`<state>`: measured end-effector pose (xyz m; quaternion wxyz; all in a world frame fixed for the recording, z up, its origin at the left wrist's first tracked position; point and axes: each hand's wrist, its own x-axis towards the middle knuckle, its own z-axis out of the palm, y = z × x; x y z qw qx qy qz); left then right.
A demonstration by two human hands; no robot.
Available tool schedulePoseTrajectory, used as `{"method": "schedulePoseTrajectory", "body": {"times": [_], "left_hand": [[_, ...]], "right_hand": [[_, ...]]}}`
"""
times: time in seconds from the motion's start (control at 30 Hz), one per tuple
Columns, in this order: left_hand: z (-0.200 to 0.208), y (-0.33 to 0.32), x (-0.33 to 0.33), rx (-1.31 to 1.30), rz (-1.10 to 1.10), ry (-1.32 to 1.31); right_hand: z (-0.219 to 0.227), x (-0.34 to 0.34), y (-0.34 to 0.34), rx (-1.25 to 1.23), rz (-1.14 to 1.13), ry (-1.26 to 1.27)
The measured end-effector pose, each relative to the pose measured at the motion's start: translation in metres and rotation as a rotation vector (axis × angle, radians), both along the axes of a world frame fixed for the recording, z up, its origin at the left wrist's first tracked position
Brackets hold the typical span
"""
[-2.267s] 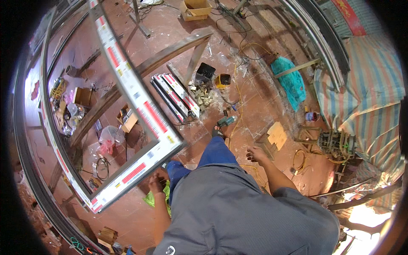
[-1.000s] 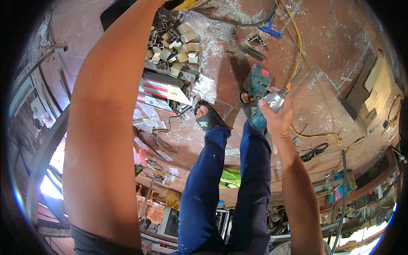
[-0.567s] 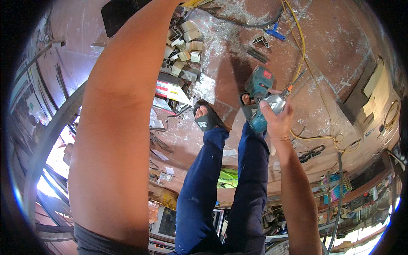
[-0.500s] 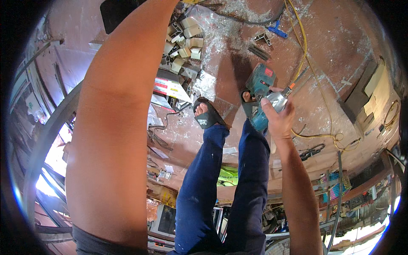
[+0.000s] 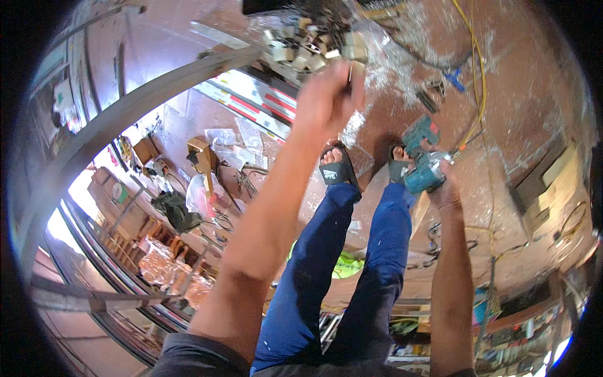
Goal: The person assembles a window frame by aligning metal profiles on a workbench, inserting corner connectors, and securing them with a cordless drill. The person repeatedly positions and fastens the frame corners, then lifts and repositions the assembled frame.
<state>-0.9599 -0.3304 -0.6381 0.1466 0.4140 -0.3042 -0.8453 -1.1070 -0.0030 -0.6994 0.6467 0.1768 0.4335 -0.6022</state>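
Note:
In my right hand [image 5: 445,182] is a teal cordless drill [image 5: 419,133] with a silver front section, and my fingers are wrapped around it. Its slim bit, with an orange part near it, points right and away from me. My left hand [image 5: 326,100] is stretched forward just short of a heap of short cut profile pieces [image 5: 301,53] on the floor. Motion smears its fingers, and a dark patch shows between them; whether they grip anything is unclear.
A long metal bar [image 5: 169,88] curves across the left side. Labelled white-and-red lengths [image 5: 251,103] lie beneath it. A yellow cord [image 5: 480,75] runs along the floor at the right, near a blue T-shaped tool [image 5: 453,80]. Flat boards [image 5: 546,182] lie further right.
My left arm, which crossed high in front of the view, has come down, and its hand now shows over the floor. The view has shifted left; the drill stays in my right hand.

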Motion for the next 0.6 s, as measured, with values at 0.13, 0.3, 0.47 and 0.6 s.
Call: {"method": "schedulePoseTrajectory", "body": {"times": [0.13, 0.3, 0.47, 0.6], "left_hand": [[0.104, 0.078, 0.085, 0.490, 0.357, 0.088], [0.222, 0.088, 0.117, 0.429, 0.462, 0.193], [0.337, 0.097, 0.122, 0.332, 0.563, 0.303], [0.436, 0.124, 0.127, 0.338, 0.676, 0.140]], "right_hand": [[0.039, 0.007, -0.013, 0.133, 0.034, 0.043], [0.192, 0.002, -0.015, -0.023, 0.058, -0.083], [0.430, -0.031, -0.055, -0.269, 0.607, 0.267], [0.541, -0.004, -0.068, -0.124, 0.778, 0.645]]}}
